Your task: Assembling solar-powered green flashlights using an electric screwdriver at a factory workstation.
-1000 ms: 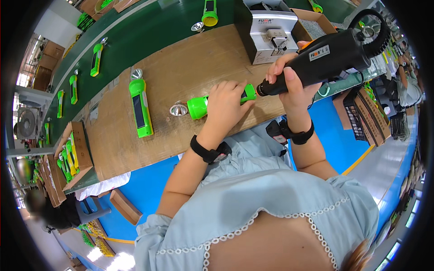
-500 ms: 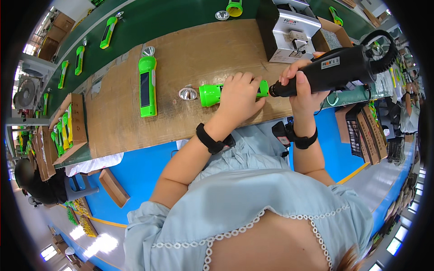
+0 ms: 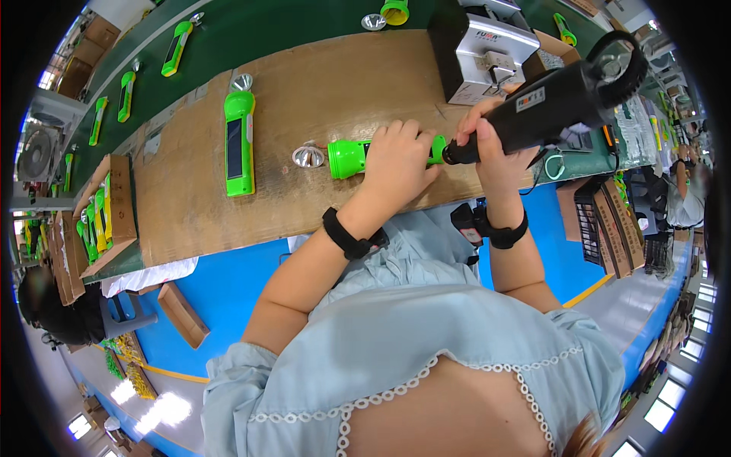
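Observation:
My left hand (image 3: 397, 158) is closed over the body of a green flashlight (image 3: 348, 158) lying on the cardboard sheet. Its open head points left, and a shiny reflector cup (image 3: 308, 156) lies just beyond it, joined by thin wires. My right hand (image 3: 495, 148) grips a black electric screwdriver (image 3: 552, 107) near its nose. The tool lies at a slant, its tip at the tail end of the flashlight; the exact contact is too small to make out. A second green flashlight (image 3: 239, 143) with a dark panel rests to the left, a reflector (image 3: 242, 82) at its head.
A silver-and-black machine (image 3: 487, 57) stands behind my right hand, with a cardboard box (image 3: 560, 47) beside it. More flashlights (image 3: 177, 49) lie on the green bench surface (image 3: 304, 27) at the back. A box of flashlights (image 3: 118, 202) sits at the left edge.
The screwdriver has tipped slightly, its tail now lower toward the left, with its tip still at the flashlight's end. The whole view has shifted a little; my left hand keeps its hold.

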`<move>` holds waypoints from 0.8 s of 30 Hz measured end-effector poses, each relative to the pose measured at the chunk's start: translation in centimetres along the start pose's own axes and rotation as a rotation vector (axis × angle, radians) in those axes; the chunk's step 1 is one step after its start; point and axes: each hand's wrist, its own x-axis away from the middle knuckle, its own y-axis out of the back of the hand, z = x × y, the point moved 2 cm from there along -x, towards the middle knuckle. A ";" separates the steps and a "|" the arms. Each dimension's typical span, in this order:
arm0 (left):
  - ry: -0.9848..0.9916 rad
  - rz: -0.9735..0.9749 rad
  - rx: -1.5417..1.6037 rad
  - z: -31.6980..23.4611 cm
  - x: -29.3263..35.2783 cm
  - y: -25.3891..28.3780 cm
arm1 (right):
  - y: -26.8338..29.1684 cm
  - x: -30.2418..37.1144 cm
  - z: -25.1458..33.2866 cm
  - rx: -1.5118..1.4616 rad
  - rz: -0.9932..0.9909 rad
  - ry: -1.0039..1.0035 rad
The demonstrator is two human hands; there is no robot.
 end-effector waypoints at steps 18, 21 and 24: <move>-0.076 0.072 -0.040 -0.2 0.2 0.0 | 6.2 -11.6 1.1 0.107 -0.372 0.323; -0.133 0.028 -0.035 0.0 0.3 -0.2 | 6.4 -12.1 0.4 0.124 -0.293 0.206; -0.139 0.011 -0.014 -0.2 0.2 0.1 | 6.7 -12.0 0.3 0.090 -0.327 0.185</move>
